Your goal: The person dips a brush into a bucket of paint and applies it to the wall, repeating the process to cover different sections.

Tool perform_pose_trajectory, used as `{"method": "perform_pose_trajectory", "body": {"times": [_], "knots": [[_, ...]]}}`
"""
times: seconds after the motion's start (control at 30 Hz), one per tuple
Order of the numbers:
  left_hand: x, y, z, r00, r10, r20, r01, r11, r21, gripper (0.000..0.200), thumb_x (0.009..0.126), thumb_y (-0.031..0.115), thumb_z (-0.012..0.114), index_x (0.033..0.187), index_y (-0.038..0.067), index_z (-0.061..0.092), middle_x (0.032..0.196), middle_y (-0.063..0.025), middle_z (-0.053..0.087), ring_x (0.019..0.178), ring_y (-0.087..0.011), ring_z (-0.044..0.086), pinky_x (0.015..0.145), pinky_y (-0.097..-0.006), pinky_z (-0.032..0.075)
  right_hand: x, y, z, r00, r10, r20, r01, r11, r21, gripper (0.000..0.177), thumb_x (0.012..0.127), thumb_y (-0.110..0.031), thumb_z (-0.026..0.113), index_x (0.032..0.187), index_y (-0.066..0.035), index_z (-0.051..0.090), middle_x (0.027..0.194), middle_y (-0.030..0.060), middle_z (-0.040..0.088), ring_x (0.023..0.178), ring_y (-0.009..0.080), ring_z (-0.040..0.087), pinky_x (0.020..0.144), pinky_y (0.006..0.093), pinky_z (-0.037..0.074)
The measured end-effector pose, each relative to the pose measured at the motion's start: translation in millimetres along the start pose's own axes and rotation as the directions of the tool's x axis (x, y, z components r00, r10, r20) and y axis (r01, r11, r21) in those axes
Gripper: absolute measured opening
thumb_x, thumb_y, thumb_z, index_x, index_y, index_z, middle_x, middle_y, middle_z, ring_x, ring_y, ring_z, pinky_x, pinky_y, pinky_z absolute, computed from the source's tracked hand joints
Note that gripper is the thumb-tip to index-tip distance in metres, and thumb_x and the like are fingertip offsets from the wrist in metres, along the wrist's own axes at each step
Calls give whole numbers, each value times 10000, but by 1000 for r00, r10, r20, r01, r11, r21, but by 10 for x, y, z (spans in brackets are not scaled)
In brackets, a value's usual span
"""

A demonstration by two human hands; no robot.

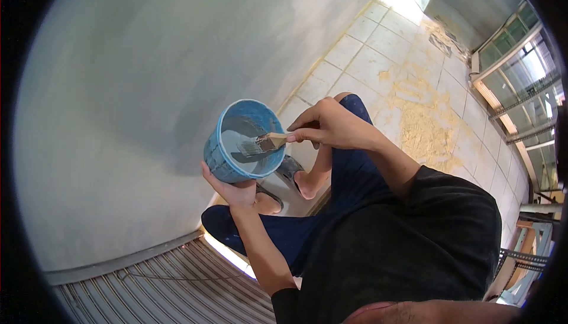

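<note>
A blue bucket (pixel 220 161) with grey-blue paint (pixel 236 138) inside rests tilted in my left hand (pixel 236 193), whose fingers wrap round its lower side. My right hand (pixel 322 124) pinches the wooden handle of a flat paintbrush (pixel 273 141). The brush's bristles are coated with paint and lie inside the bucket near its right wall, over the paint. Part of the left hand's fingers is hidden behind the bucket.
A grey wall (pixel 130 75) rises close on the left, with a corrugated metal shutter (pixel 171 288) at the bottom. Yellowish residue (pixel 429 126) covers part of the tiled floor (pixel 378 58). Window frames (pixel 520 81) lean at the right, above a stepladder-like stand (pixel 526 259).
</note>
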State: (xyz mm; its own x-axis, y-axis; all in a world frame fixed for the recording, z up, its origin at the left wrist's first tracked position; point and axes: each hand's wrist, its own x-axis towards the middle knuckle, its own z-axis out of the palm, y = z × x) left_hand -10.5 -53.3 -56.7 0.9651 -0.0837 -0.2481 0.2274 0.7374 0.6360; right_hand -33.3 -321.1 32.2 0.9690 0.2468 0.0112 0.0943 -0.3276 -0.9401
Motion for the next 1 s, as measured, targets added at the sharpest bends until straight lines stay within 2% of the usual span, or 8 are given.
{"method": "perform_pose_trajectory", "body": {"times": [0.17,0.27,0.4,0.5,0.57,0.67,0.8,1.0], "knots": [[-25,-46,45,990,-54,-131,58,998,28,848,902,762,501,1516,178,456,1523,-87,457,1419,-318,432,1094,-545,418,19,232,52,989,-147,-9,146,989,-35,224,994,-161,675,1094,28,743,812,134,729,722,163,694,688,309,552],[52,-130,-76,996,-58,-68,58,998,5,849,888,778,500,1517,209,453,1527,-81,451,1413,-318,432,1070,-558,421,-39,211,18,999,-36,-2,36,997,63,251,987,-200,700,1112,14,732,820,145,712,790,166,678,753,327,533],[7,-127,8,988,-118,-95,117,993,-13,839,883,786,500,1509,228,462,1531,-78,448,1405,-322,436,1060,-574,420,-83,244,-33,999,-33,4,33,993,-110,304,991,-253,708,1097,31,727,763,89,675,722,147,616,699,321,502],[11,-161,16,989,-111,-99,110,994,-12,838,883,792,493,1502,228,469,1533,-70,450,1392,-314,446,1031,-572,441,-8,501,8,987,-157,-23,159,971,181,308,1033,-247,672,1179,23,696,762,5,624,686,56,505,612,247,405],[11,-188,39,987,-124,-102,122,992,-22,842,885,795,486,1498,219,472,1520,-67,462,1376,-307,459,990,-564,465,-10,483,-46,992,68,110,-102,932,347,336,1044,-320,654,1123,3,699,750,-25,604,635,27,455,540,217,324],[34,-199,-2,989,-149,8,149,987,-65,843,892,793,475,1496,206,470,1508,-69,470,1367,-310,465,974,-564,470,-35,397,-93,970,154,190,-232,826,514,337,1052,-356,635,1071,-25,694,749,-32,592,609,11,450,495,201,290],[-16,-180,114,983,-160,-92,150,983,-105,798,907,777,465,1466,207,493,1455,-83,511,1302,-316,514,909,-544,485,-24,426,-27,978,151,145,-208,781,588,308,1070,-337,606,1104,-36,662,733,-11,580,563,15,427,473,193,263],[18,-208,19,989,-145,-39,141,986,-93,799,905,774,470,1477,216,481,1466,-82,500,1301,-316,506,907,-537,475,3,447,-21,972,116,202,-226,676,701,291,1075,-303,595,1151,-29,658,800,4,615,561,34,431,485,190,284]]}}
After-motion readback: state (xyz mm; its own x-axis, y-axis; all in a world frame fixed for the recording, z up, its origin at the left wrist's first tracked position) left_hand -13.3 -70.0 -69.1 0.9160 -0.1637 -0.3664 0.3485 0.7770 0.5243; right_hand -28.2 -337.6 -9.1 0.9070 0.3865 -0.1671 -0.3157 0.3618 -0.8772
